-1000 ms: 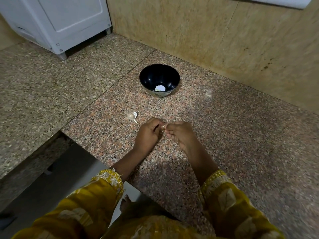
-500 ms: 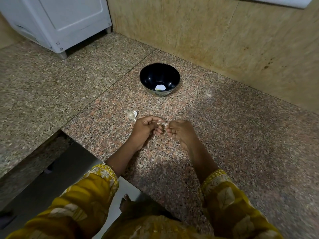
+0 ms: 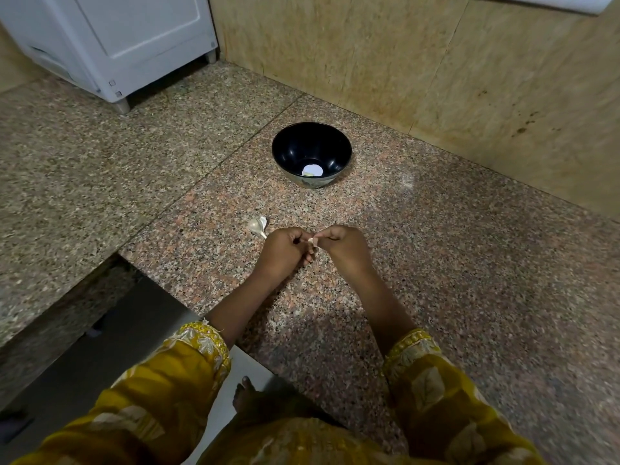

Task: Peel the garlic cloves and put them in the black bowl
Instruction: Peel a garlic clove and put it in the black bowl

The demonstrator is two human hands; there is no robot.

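Near the round black bowl [image 3: 278, 152], I see the left hand [image 3: 285, 251] and right hand [image 3: 347, 246] pinching a small pale garlic clove [image 3: 312, 241], which a hard tug could send flying.

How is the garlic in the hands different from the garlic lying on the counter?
The held garlic is pinched between the left hand and right hand; the lying garlic rests loose on the counter. The held one is mostly hidden by fingers; the lying one shows whole, with a thin tail. Both are pale and outside the black bowl.
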